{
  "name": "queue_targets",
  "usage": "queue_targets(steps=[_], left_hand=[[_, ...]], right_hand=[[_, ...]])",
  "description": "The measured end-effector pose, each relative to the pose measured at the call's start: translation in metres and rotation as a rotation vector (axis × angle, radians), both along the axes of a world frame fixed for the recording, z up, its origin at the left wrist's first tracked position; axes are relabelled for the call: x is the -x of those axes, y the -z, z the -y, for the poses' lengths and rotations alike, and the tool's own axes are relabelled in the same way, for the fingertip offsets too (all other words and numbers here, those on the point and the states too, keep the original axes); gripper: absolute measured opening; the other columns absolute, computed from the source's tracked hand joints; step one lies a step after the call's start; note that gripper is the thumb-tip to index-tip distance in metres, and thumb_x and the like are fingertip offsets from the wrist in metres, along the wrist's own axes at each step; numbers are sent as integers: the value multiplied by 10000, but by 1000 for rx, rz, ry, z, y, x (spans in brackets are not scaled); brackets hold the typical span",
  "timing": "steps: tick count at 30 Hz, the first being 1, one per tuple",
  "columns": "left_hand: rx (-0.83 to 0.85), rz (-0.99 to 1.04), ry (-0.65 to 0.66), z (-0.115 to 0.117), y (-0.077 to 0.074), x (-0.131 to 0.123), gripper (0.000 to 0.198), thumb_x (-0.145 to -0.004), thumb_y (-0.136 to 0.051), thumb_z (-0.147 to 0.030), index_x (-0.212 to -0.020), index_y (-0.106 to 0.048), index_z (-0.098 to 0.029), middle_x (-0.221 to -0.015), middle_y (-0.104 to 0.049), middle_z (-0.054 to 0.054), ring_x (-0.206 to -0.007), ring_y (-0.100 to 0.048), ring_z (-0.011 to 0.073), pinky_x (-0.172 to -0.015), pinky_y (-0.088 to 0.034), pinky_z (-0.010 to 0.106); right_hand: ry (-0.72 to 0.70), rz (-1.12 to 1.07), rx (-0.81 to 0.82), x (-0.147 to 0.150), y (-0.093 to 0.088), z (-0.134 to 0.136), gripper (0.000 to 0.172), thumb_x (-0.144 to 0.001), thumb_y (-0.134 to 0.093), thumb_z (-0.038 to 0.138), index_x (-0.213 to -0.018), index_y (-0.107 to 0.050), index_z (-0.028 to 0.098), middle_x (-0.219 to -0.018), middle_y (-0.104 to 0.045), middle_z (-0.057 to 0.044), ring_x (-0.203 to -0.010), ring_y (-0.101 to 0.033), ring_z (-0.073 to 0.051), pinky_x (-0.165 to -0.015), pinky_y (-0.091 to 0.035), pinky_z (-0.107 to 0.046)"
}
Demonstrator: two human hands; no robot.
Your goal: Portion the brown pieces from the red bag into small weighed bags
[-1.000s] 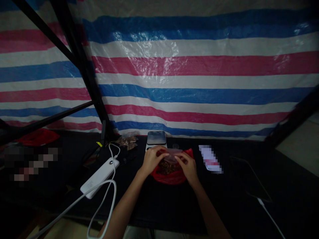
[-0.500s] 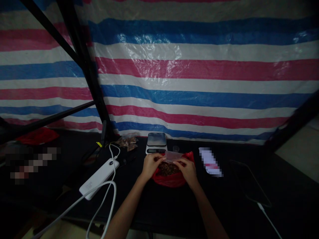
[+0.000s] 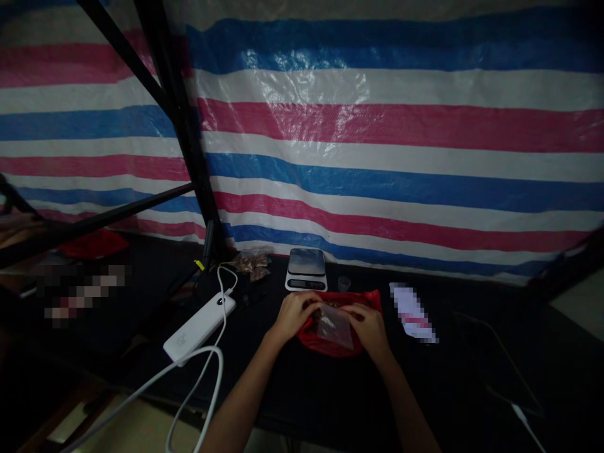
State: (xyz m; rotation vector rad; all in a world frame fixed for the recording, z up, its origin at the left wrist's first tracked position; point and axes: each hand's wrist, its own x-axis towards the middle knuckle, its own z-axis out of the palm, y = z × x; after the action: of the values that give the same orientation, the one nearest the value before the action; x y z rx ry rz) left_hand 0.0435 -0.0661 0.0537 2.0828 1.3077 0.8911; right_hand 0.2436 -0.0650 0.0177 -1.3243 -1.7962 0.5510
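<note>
A small clear plastic bag (image 3: 336, 327) hangs between my two hands, its flat side toward me, and looks unfilled. My left hand (image 3: 296, 314) pinches its upper left corner, while the fingers of my right hand (image 3: 367, 324) are closed on the upper right. Right behind it lies an open red bag (image 3: 311, 341) with brown bits inside, partly covered by the clear bag and my fingers. Just beyond stands a white kitchen scale (image 3: 306, 269) with a dark display. A little clear cup (image 3: 344, 284) sits to the scale's right.
Several filled clear bags (image 3: 253, 263) lie left of the scale. A white power bank (image 3: 201, 328) with white cables is on the black table (image 3: 330, 396). A blurred-out packet (image 3: 413, 313) and a dark phone (image 3: 500, 362) lie right. A black metal frame (image 3: 189, 145) rises at left; another person's hand (image 3: 19, 229) shows far left.
The clear bag has swung from lying up over the red bag's far side to hanging down toward me. Both hands keep their grip. The view has shifted slightly left.
</note>
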Motion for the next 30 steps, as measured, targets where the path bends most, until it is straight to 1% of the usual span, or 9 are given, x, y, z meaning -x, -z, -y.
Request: queue_targets(steps=[8,15,17,20,21,23,25,27,30], left_hand=[[-61,-123,-18,-3,12,1,192,-825,-429,-247,-868,-614,-223,-857,-658,-10,-813,-594,144,-736,-396,207],[-54,-212,-45,-2,14,0,180,-825,-430,-229,-880,-602,-228,-864,-649,-3,-828,-588,156,-752,-399,238],[-74,-125,-11,0,10,-1,183,-776,-520,-267,-942,-588,-231,-938,-634,4,-893,-568,163,-800,-395,251],[-99,110,104,2,6,-4,472,-651,-659,-352,-1084,-529,-216,-1092,-582,36,-1004,-519,186,-866,-383,272],[-77,187,144,2,6,-5,470,-657,-652,-369,-1079,-537,-198,-1077,-591,47,-983,-531,187,-853,-395,272],[-10,311,175,1,7,-7,322,-732,-574,-379,-960,-606,-153,-937,-645,57,-858,-580,172,-779,-430,260],[42,398,145,-1,11,-9,285,-772,-525,-375,-823,-646,-122,-793,-667,57,-737,-598,158,-700,-448,244],[65,448,130,-2,14,-10,281,-745,-560,-375,-781,-658,-115,-754,-670,56,-699,-602,156,-665,-452,234],[122,459,200,-2,16,-11,275,-729,-580,-371,-817,-666,-125,-772,-679,51,-688,-612,156,-657,-458,232]], right_hand=[[-7,128,23,6,4,1,187,-701,-477,202,-733,-656,247,-779,-666,-14,-735,-603,-198,-656,-429,-299],[12,188,56,9,-1,6,169,-721,-465,252,-724,-634,247,-706,-656,3,-638,-587,-172,-559,-392,-259],[1,173,58,8,2,5,167,-719,-476,267,-737,-640,242,-695,-658,1,-612,-580,-164,-541,-389,-250],[-11,170,78,8,6,4,182,-724,-505,327,-728,-645,211,-646,-647,-12,-558,-562,-153,-510,-384,-244],[-16,183,83,8,7,4,198,-720,-519,353,-725,-646,202,-618,-637,-13,-537,-552,-150,-501,-384,-244],[-17,189,57,10,6,6,226,-701,-549,386,-781,-647,198,-638,-636,-17,-557,-556,-155,-522,-406,-253],[-31,116,-17,13,3,8,287,-690,-568,376,-920,-623,211,-805,-655,-36,-691,-585,-178,-605,-445,-276],[-57,-15,-94,15,-2,10,321,-707,-561,347,-1000,-591,221,-971,-632,-53,-843,-581,-197,-701,-457,-302],[-68,-151,-110,16,-6,9,197,-760,-517,322,-860,-639,204,-887,-661,-53,-825,-600,-192,-728,-464,-307]])
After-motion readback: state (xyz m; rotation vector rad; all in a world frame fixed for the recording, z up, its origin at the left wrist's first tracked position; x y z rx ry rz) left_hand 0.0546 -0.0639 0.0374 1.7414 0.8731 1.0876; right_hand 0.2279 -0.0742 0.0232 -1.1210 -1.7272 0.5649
